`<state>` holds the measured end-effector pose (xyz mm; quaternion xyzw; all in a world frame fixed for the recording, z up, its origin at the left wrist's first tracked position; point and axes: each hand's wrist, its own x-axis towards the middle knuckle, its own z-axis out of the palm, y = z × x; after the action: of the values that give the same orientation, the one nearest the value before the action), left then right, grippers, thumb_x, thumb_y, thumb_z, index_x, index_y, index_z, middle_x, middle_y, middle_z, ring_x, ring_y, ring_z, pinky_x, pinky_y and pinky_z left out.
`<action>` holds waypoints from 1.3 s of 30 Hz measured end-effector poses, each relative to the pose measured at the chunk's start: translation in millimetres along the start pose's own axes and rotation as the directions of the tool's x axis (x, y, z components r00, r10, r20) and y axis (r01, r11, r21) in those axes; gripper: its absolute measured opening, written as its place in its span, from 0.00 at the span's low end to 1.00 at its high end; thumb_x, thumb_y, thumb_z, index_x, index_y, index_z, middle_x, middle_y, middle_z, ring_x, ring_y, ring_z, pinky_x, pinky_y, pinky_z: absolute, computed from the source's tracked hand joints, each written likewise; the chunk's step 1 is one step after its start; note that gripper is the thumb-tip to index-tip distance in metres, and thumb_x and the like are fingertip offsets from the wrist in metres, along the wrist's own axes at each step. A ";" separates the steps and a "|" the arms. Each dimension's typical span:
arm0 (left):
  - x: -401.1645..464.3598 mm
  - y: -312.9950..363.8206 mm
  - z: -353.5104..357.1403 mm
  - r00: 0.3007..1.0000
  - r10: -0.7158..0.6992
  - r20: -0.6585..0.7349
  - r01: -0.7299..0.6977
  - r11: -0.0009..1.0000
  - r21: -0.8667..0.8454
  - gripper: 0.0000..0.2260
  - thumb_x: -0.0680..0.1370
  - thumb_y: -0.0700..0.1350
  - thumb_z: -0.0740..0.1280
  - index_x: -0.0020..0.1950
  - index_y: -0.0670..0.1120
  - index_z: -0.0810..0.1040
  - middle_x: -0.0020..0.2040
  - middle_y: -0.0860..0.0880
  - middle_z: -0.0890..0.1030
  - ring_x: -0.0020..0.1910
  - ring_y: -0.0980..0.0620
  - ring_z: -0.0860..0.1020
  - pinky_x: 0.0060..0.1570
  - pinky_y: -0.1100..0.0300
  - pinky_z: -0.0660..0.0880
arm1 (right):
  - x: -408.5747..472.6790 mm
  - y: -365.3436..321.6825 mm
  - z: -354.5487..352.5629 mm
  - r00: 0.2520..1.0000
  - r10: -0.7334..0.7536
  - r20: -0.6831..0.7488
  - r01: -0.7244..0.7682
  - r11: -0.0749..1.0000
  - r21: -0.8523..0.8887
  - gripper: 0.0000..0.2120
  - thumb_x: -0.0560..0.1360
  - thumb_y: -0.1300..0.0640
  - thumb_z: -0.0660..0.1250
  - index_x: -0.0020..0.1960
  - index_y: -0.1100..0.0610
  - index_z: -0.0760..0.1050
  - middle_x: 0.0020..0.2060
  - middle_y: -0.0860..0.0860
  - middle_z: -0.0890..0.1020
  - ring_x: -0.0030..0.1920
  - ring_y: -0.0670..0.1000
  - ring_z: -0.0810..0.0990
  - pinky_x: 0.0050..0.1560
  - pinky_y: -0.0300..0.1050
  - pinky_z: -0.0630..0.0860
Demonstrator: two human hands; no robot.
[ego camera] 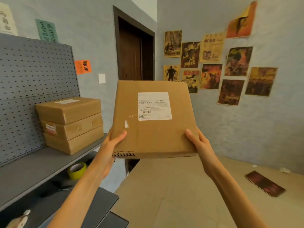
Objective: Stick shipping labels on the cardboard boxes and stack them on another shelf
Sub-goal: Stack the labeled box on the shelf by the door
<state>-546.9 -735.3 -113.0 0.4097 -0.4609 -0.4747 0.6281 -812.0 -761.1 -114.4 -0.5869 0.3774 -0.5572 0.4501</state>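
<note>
A labelled cardboard box is gripped at its near corners by the left hand and right hand, thumbs on top, right of the stack of 3 boxes. Stacking appears underway; next, it must be carried left and squared onto that stack.

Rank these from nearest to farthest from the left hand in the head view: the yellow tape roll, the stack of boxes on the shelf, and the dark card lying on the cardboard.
1. Yellow tape roll, just below the left hand.
2. Stack of boxes, to its left on the shelf.
3. Dark card, far right, beyond the right hand.
</note>
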 end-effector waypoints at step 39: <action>365.8 -34.8 6.4 0.888 0.190 -0.419 -0.154 0.981 0.119 0.22 0.73 0.47 0.69 0.66 0.51 0.71 0.57 0.50 0.81 0.56 0.50 0.79 0.48 0.57 0.74 | 450.4 119.3 15.3 0.969 -0.135 0.205 0.129 0.991 0.046 0.29 0.67 0.39 0.67 0.63 0.50 0.65 0.54 0.42 0.75 0.51 0.42 0.77 0.42 0.34 0.70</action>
<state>-515.1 -1099.5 -75.1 0.4868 -0.3652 -0.2962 0.7362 -747.4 -1221.9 -85.5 -0.6584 0.2793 -0.5276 0.4584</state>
